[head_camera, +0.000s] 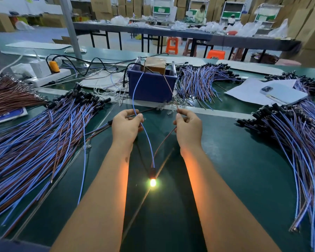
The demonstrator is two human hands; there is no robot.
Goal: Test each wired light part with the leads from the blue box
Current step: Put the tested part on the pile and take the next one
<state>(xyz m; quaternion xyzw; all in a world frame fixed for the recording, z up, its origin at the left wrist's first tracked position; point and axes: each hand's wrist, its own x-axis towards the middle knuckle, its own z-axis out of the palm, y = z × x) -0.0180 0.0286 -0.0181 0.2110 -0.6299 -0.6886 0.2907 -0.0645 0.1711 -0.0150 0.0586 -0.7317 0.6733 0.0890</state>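
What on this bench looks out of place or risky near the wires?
A phone lies on white paper among the wire bundles at the far right, where it does not belong to the test. Otherwise nothing stands out: the held part's lamp glows and the blue box stands upright.

The room is evenly lit from above, fairly bright in the far hall and dimmer on the green table [235, 160] near the camera. The lit lamp [152, 182] glows yellow-white with a blown-out core and throws orange light on the inner sides of both forearms. A thin bright streak of reflection crosses the table through the lamp. The wide-angle lens bends the table edges and the wire heaps at the sides. The far right corner is smeared with blur; the centre is sharp.
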